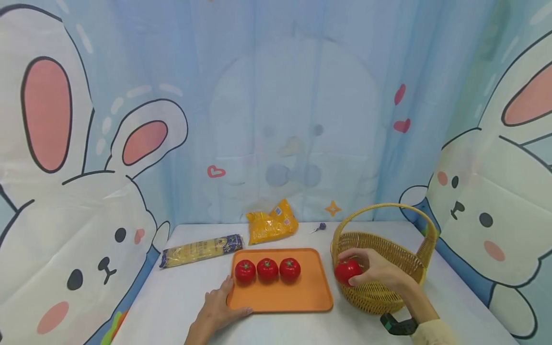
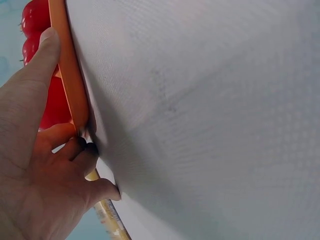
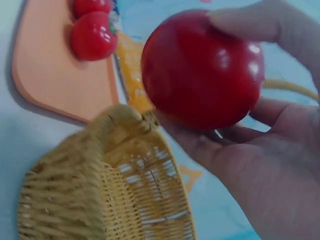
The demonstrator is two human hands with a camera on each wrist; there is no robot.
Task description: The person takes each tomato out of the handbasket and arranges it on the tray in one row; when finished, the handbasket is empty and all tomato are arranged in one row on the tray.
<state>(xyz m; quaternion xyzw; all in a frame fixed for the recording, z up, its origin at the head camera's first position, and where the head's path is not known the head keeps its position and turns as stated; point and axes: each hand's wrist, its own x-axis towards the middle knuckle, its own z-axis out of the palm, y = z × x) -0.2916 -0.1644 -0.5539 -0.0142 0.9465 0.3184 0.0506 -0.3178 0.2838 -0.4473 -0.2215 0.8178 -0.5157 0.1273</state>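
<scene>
Between thumb and fingers my right hand (image 1: 373, 267) grips a red tomato (image 1: 347, 272), which overlaps the left rim of a wicker basket (image 1: 379, 299) in the head view. The right wrist view has this tomato (image 3: 200, 70) held up near the basket's rim (image 3: 95, 150). My left hand (image 1: 219, 304) holds the near left corner of an orange tray (image 1: 297, 299), thumb along the front edge and fingers at the left side. Three more red tomatoes with green tops, the middle tomato (image 1: 267, 270) among them, sit in a row in the tray's upper left part.
Behind the tray lies a crumpled yellow packet (image 1: 272, 224). A long bag of what looks like noodles (image 1: 201, 250) lies at the back left. Near the back edge is a small dark purple item (image 1: 322, 226). The basket's tall handle (image 1: 390, 205) arches over it.
</scene>
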